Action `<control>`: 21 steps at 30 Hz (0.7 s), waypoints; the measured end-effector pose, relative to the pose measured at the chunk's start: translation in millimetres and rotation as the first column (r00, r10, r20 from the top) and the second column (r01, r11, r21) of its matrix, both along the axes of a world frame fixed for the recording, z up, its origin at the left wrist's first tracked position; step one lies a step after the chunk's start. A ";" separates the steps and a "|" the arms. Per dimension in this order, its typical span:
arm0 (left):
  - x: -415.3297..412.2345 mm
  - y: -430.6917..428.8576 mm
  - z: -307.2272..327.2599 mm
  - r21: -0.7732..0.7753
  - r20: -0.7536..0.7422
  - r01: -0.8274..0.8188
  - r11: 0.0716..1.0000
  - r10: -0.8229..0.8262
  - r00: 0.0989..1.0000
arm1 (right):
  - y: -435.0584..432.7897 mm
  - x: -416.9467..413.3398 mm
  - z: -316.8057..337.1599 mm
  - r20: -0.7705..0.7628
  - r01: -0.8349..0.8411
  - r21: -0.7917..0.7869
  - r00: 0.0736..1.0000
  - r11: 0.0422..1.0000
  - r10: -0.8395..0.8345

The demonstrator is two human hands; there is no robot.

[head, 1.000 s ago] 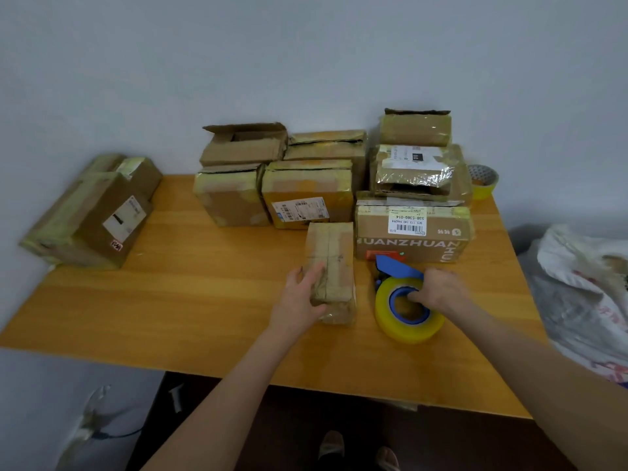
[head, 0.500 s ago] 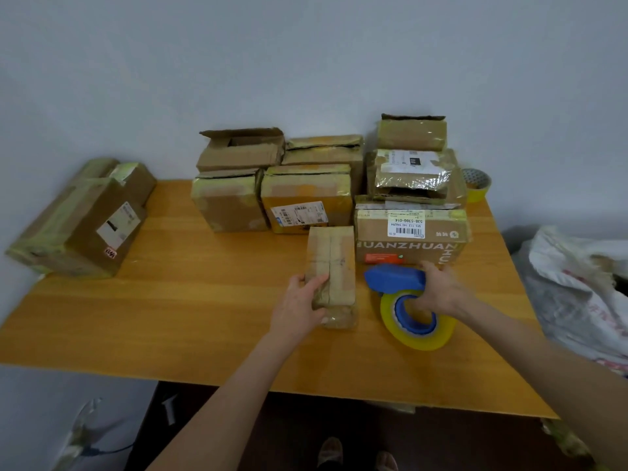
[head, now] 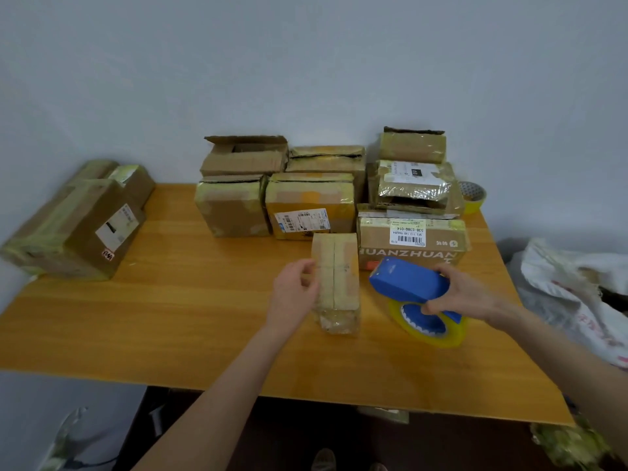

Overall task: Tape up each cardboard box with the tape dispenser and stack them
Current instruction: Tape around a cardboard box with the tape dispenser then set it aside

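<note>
A small narrow cardboard box (head: 339, 277) lies lengthwise in the middle of the wooden table (head: 170, 317). My left hand (head: 294, 294) holds its left side, thumb curled over the top edge. My right hand (head: 465, 294) grips the blue tape dispenser (head: 407, 282) with its yellowish tape roll (head: 428, 326), lifted just right of the box. Behind stand several boxes: an open-flapped box (head: 243, 156) on a taped one (head: 231, 209), a labelled box (head: 311, 207), and a stack topped by a small box (head: 412, 146) on the "ZHUANZHUAN" box (head: 413, 241).
A large taped box (head: 73, 226) overhangs the table's far left corner. A spare yellow tape roll (head: 473, 196) sits at the back right by the wall. A white crumpled bag (head: 574, 294) lies off the table's right edge. My feet show below the near edge.
My right hand has lifted the tape dispenser off the table and tilted it so the blue body faces up. My left hand has shifted slightly up the small box's side.
</note>
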State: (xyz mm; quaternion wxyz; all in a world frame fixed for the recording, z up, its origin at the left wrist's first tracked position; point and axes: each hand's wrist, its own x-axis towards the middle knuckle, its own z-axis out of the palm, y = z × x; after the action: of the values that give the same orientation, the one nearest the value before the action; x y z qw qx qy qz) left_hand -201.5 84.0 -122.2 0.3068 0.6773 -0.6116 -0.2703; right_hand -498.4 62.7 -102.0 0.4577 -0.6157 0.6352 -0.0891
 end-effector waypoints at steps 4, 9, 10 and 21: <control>-14.2 -14.4 27.2 0.385 -0.506 0.064 0.921 0.153 0.849 | -0.6 -2.9 50.2 0.059 -0.114 -0.129 0.991 0.985 0.123; -25.8 -14.7 42.1 0.464 -0.723 0.250 0.850 0.200 0.662 | 2.9 15.4 73.5 0.066 -0.248 -0.196 0.962 0.949 0.266; -25.0 -13.9 42.9 0.456 -0.723 0.244 0.856 0.197 0.662 | 3.4 19.1 73.4 0.066 -0.269 -0.199 0.956 0.942 0.286; -13.2 0.0 27.1 0.486 -0.674 0.153 0.861 0.256 0.693 | 6.3 30.8 57.1 0.081 -0.334 -0.161 0.933 0.928 0.350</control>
State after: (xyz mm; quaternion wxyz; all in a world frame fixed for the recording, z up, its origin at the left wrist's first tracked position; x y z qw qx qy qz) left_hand -214.7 84.0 -95.1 0.3396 0.5901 -0.3289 -0.6544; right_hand -467.6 69.1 -44.9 0.4541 -0.7430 0.4839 -0.0871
